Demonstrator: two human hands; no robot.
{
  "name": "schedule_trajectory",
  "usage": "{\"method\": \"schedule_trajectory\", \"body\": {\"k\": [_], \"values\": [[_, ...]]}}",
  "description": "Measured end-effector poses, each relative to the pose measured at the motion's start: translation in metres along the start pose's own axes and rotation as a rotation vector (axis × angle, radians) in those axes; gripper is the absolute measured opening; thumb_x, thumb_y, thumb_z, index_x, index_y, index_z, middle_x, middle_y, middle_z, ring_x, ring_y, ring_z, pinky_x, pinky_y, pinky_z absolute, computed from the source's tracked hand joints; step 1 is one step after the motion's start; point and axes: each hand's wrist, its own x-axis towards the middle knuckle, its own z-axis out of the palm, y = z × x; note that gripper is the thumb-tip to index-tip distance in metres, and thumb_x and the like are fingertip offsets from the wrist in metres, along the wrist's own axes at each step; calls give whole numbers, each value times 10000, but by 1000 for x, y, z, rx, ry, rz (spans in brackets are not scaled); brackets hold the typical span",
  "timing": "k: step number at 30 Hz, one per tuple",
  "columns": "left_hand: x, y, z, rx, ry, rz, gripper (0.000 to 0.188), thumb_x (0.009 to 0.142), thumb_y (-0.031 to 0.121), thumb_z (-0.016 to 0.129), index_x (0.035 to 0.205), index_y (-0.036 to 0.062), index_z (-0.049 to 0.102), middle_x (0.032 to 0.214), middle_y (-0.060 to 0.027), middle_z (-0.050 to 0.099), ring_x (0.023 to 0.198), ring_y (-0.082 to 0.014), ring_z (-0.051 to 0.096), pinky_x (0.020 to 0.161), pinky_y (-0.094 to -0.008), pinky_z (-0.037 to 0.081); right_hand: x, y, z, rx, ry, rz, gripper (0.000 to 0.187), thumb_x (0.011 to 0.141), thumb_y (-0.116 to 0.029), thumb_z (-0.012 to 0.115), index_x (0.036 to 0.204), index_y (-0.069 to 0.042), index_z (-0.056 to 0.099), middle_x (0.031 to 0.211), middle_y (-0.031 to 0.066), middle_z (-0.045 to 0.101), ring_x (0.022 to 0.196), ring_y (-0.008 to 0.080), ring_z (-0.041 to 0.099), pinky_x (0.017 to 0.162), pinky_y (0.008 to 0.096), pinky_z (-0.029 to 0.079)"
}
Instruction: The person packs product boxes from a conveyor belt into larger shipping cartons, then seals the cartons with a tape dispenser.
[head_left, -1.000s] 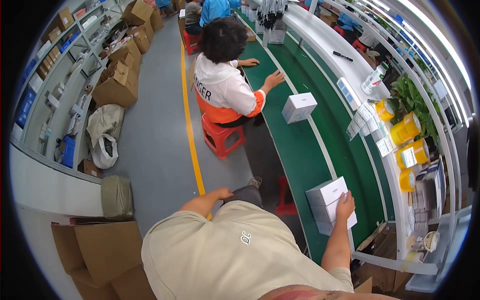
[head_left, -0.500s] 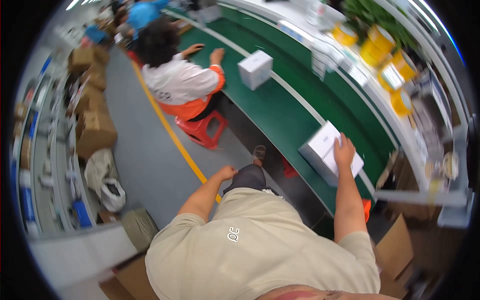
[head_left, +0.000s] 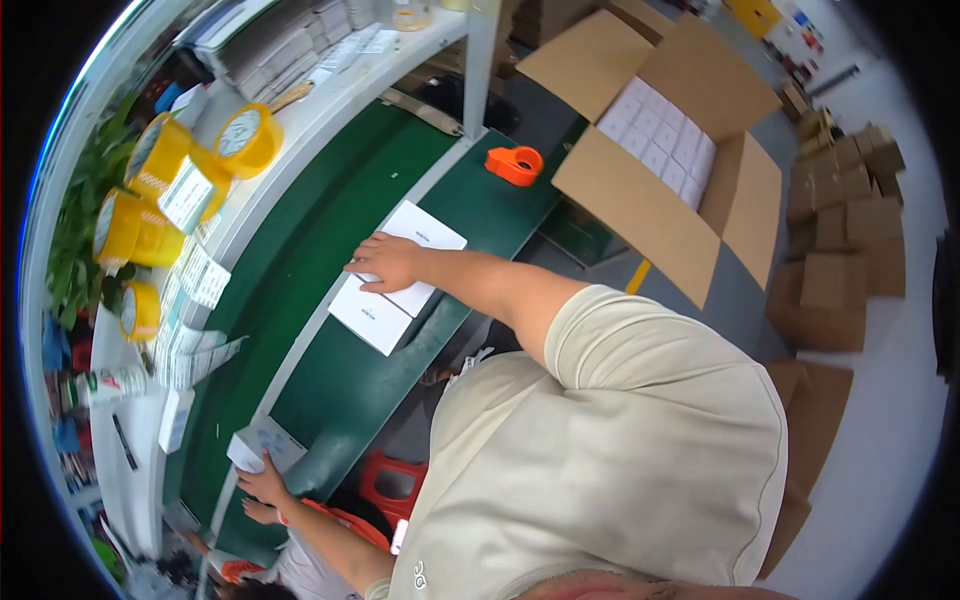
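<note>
My right hand lies across two white boxes side by side on the green conveyor table. Its fingers curl over their far edge, near the seam. One white box is on the upper side of the hand, and the other white box is below it. At lower left, my left hand has its fingers against another white box with a pale blue print on its side. Close by is a co-worker's hand. Whatever lies under the two boxes is hidden.
A large open carton full of white boxes stands beyond the table's end. An orange tape dispenser sits at that end. Yellow tape rolls stand on a white shelf. Brown cartons are stacked at right. A red stool is below.
My view has swung to the right, bringing the open carton into sight. My left hand has gone from hanging by my leg to the single white box. My right hand stays on the boxes.
</note>
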Motion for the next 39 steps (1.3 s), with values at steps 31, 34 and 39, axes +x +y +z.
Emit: {"method": "schedule_trajectory", "body": {"k": [31, 34, 39], "values": [[-174, 332, -31, -264, -91, 591, 701, 888, 400, 688, 1455, 40, 488, 1544, -295, 357, 1440, -464, 336, 1177, -602, 267, -49, 47, -95, -16, -62, 184, 820, 882, -336, 733, 1511, 35, 359, 1502, 299, 418, 1384, 471, 412, 1156, 495, 344], [-159, 350, -5, -469, -106, 608, 664, 917, 404, 639, 1438, 17, 499, 1483, -289, 428, 1421, -438, 372, 1186, -590, 258, -25, 39, -84, -60, -95, 31, 707, 927, -336, 673, 1481, 22, 420, 1491, 264, 454, 1376, 442, 433, 1161, 505, 311], [-136, 372, 6, -409, -57, 611, 487, 914, 388, 632, 1235, 24, 601, 1123, -182, 600, 1107, -353, 553, 1037, -518, 365, 9, 41, -31, 6, -258, -15, 532, 954, -359, 610, 1344, 1, 574, 1267, 218, 618, 1201, 393, 556, 1058, 508, 374]]}}
